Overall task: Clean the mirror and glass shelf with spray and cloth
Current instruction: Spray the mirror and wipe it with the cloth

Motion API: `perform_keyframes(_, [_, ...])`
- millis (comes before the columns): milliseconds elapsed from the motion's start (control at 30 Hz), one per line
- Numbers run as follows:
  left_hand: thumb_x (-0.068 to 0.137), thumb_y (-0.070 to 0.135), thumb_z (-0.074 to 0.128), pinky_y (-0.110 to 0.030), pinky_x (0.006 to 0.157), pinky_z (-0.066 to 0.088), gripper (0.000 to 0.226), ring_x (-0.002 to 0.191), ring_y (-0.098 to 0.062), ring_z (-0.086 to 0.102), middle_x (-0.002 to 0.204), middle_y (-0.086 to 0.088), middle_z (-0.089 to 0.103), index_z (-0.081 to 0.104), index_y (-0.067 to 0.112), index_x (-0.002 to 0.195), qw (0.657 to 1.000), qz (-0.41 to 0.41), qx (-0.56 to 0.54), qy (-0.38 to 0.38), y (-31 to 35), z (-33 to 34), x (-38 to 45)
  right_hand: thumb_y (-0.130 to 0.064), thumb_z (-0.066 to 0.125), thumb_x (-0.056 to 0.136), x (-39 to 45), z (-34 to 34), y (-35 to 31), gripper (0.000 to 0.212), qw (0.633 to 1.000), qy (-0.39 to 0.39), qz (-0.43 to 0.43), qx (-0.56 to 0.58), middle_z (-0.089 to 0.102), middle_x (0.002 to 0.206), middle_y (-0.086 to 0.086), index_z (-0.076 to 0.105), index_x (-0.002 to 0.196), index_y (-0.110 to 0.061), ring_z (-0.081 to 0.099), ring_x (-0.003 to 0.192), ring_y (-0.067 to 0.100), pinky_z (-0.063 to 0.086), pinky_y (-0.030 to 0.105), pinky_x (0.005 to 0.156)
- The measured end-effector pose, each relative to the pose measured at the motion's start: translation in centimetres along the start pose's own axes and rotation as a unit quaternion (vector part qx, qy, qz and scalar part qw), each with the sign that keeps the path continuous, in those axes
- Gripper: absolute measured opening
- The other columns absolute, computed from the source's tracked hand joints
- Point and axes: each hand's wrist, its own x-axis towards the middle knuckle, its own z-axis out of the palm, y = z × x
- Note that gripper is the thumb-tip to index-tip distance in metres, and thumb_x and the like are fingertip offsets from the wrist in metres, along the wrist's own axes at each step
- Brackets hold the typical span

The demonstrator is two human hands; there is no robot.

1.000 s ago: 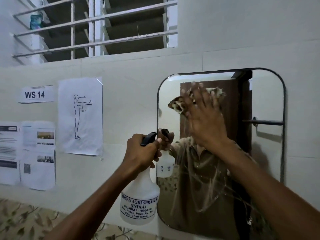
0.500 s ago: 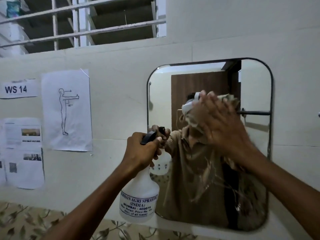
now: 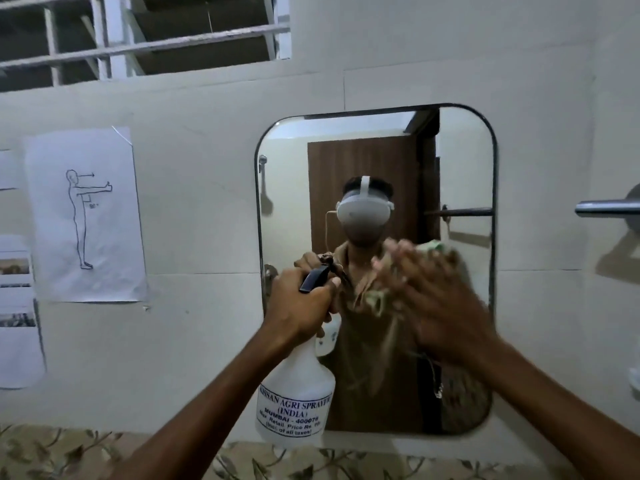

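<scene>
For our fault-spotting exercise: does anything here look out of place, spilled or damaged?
Nothing looks spilled or broken. The mirror looks streaky and mottled in its lower right corner, unlike its clear upper glass, so that part seems unwiped. The right hand presses the cloth higher up; the left hand grips the spray bottle.

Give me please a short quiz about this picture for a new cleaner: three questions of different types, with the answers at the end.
1. True or false: the left hand grips the spray bottle at its top, by the trigger.
2. Choose one. The right hand presses the cloth against: A) the mirror; B) a table; C) a bucket.
3. Fill the gap: the paper with the drawn standing figure hangs to the ___ of the mirror.
Key: 1 true; 2 A; 3 left.
</scene>
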Motion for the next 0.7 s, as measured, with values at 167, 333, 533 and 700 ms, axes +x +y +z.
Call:
perform_keyframes(167, [0.102, 0.016, 0.063, -0.020, 0.043, 0.049, 0.015, 0.058, -0.016, 0.066, 0.079, -0.017, 0.071, 0.073, 0.005, 0.104, 1.000, -0.002, 0.008, -0.001, 0.4, 0.6, 0.3, -0.027, 0.045, 0.099, 3.2, -1.2, 0.7, 0.069, 0.952, 0.095, 0.287, 0.050, 0.001, 0.168, 0.009, 0.012, 0.160, -0.026, -0.002, 0.155, 0.026, 0.006, 0.052, 0.124])
perform_keyframes(333, [0.101, 0.014, 0.063, -0.021, 0.043, 0.049, 0.013, 0.052, -0.010, 0.064, 0.064, -0.005, 0.069, 0.074, 0.010, 0.096, 1.000, 0.006, -0.012, -0.007, 1.3, 1.6, 0.1, -0.022, 0.063, 0.090, -2.5, 2.7, -8.2, 0.090, 0.990, 0.028, 0.084, 0.111, -0.002, 0.169, 0.001, 0.006, 0.160, -0.027, 0.002, 0.155, 0.026, 0.010, 0.048, 0.124])
perform_keyframes(533, [0.102, 0.016, 0.063, -0.023, 0.043, 0.050, 0.016, 0.050, -0.009, 0.064, 0.071, -0.011, 0.072, 0.072, 0.005, 0.094, 1.000, 0.015, 0.012, -0.021, 1.2, 1.7, 0.0, -0.035, 0.039, 0.101, -7.5, 3.9, -5.4, 0.058, 0.998, -0.010, 0.031, 0.059, 0.018, 0.166, 0.007, 0.027, 0.157, -0.024, 0.016, 0.154, 0.028, 0.024, 0.053, 0.118])
perform_keyframes(700, [0.103, 0.017, 0.062, -0.024, 0.044, 0.050, 0.017, 0.058, -0.017, 0.066, 0.074, -0.014, 0.071, 0.073, 0.005, 0.098, 0.999, 0.016, 0.029, -0.024, 0.1, 0.3, -0.4, -0.035, 0.037, 0.101, -3.2, 1.4, -0.9, 0.062, 0.922, 0.118, 0.357, 0.094, 0.010, 0.167, 0.015, 0.023, 0.158, -0.014, 0.007, 0.154, 0.034, 0.011, 0.056, 0.123])
